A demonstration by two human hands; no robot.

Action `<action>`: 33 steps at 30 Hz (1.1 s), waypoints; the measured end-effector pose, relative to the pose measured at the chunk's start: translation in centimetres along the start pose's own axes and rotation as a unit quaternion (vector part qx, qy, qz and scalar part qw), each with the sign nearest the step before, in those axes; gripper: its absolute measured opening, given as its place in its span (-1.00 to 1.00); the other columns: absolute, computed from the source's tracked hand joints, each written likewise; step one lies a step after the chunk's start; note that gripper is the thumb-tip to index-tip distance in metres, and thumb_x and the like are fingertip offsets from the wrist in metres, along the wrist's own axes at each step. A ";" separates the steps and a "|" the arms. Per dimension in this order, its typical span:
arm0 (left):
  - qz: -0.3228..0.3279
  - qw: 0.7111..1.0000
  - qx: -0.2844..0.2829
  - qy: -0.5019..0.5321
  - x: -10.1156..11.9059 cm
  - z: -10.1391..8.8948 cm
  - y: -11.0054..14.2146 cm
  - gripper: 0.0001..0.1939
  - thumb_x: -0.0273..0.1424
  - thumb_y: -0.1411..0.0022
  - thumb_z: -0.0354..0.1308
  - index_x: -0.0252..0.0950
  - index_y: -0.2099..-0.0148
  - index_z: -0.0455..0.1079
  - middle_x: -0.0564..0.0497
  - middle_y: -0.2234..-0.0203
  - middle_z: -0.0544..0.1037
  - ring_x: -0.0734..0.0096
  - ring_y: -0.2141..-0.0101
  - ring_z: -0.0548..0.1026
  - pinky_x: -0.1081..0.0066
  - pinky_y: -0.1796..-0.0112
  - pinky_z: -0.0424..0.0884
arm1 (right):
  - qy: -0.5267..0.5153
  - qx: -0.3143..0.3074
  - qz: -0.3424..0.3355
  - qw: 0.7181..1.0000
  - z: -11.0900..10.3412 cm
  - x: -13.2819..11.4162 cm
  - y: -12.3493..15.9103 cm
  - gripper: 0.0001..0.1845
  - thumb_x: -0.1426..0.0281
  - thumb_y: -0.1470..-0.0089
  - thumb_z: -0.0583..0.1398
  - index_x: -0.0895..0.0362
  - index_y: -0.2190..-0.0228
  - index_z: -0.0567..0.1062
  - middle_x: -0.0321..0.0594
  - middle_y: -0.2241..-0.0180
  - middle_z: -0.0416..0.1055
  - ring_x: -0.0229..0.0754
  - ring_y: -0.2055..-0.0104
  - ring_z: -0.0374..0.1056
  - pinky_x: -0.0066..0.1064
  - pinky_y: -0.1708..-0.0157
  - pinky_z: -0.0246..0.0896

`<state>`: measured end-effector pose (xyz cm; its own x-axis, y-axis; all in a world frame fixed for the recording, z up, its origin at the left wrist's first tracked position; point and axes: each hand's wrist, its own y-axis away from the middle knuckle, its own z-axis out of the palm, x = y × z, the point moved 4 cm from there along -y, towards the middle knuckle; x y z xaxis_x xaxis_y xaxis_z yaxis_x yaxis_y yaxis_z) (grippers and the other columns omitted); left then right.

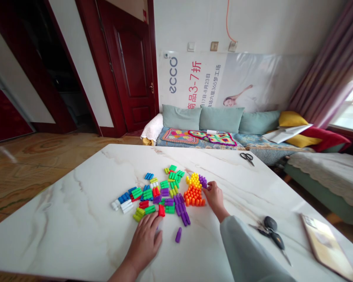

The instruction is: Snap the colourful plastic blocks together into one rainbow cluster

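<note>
My left hand (145, 237) lies on the white table (85, 219), fingers stretched toward a red connected pair of plastic pegs (161, 210). A sliver of purple shows between its thumb and forefinger; whether it grips that cannot be made out. At the right, my right hand (215, 197) has thumb and forefinger closed at the edge of a purple cluster of upright pegs (202, 180). Yellow pegs (194, 179) and orange pegs (194, 196) stand packed beside it. A long purple row of pegs (181, 209) lies between my hands, with a single purple peg (178, 235) nearer me.
Several green, blue, white and red peg groups lie scattered left of centre, among them a white group (127, 206). Black scissors (247, 157) are at the far right edge. Keys (272, 231) and a phone (326, 244) lie on the right. A sofa (182, 117) stands beyond.
</note>
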<state>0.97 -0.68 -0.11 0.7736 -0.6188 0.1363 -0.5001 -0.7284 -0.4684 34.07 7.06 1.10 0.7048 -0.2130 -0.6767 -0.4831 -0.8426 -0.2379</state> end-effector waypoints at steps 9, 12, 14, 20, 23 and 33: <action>-0.018 0.999 -0.021 0.031 0.6 -0.8 -0.4 -0.57 -0.42 -0.19 0.03 -0.23 -0.13 0.31 -0.10 -0.07 0.40 0.12 -0.06 0.34 0.07 -0.09 0.26 | -0.010 0.055 -0.006 0.998 -1.7 -1.0 1.5 -0.75 0.34 0.04 0.07 0.15 0.28 0.38 -0.16 0.34 0.46 -0.17 0.41 0.36 -0.39 0.41 0.16; -0.025 0.998 -0.030 0.049 0.8 -1.2 -0.6 -0.57 -0.43 -0.18 0.03 -0.24 -0.12 0.30 -0.11 -0.05 0.40 0.12 -0.06 0.33 0.07 -0.10 0.25 | -0.034 0.034 -0.065 0.997 -2.0 -3.2 2.9 -0.75 0.31 0.00 0.06 0.14 0.28 0.41 -0.17 0.32 0.46 -0.19 0.42 0.35 -0.39 0.41 0.20; -0.029 0.997 -0.033 0.058 0.9 -1.4 -0.7 -0.58 -0.44 -0.18 0.02 -0.24 -0.11 0.31 -0.11 -0.04 0.41 0.12 -0.05 0.33 0.06 -0.11 0.24 | -0.048 -0.015 -0.143 0.989 -1.5 -5.6 4.4 -0.77 0.33 -0.03 0.04 0.14 0.32 0.44 -0.16 0.33 0.46 -0.20 0.41 0.36 -0.38 0.38 0.24; -0.036 0.997 -0.026 0.070 1.1 -1.7 -0.8 -0.58 -0.44 -0.16 0.04 -0.25 -0.09 0.32 -0.11 -0.05 0.40 0.11 -0.06 0.32 0.04 -0.12 0.22 | 0.018 -0.211 -0.326 0.921 1.9 -12.6 10.0 -0.51 0.54 -0.02 0.03 0.08 0.00 0.42 -0.14 0.01 0.39 -0.18 0.08 0.38 -0.41 0.16 0.30; -0.038 0.996 -0.024 0.074 1.1 -1.8 -0.8 -0.57 -0.44 -0.15 0.05 -0.25 -0.09 0.32 -0.12 -0.06 0.39 0.09 -0.07 0.31 0.04 -0.12 0.22 | 0.136 -0.238 -0.332 0.903 2.5 -13.9 11.3 -0.38 0.56 -0.03 0.03 -0.01 -0.14 0.28 -0.12 -0.15 0.24 -0.17 0.08 0.39 -0.44 0.24 0.31; -0.048 0.995 -0.037 0.085 1.1 -1.9 -0.9 -0.58 -0.43 -0.16 0.05 -0.25 -0.09 0.32 -0.12 -0.05 0.40 0.10 -0.05 0.31 0.04 -0.12 0.20 | 0.343 -0.251 -0.199 0.883 0.5 -12.6 11.0 -0.79 0.35 -0.16 0.10 0.18 0.25 0.48 -0.03 0.34 0.49 -0.08 0.34 0.45 -0.42 0.47 0.18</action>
<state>1.54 -1.27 2.17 0.7451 -0.5818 0.3261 -0.4596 -0.8022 -0.3810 19.62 0.68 6.67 0.9989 0.0446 0.0139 0.0431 -0.9947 0.0935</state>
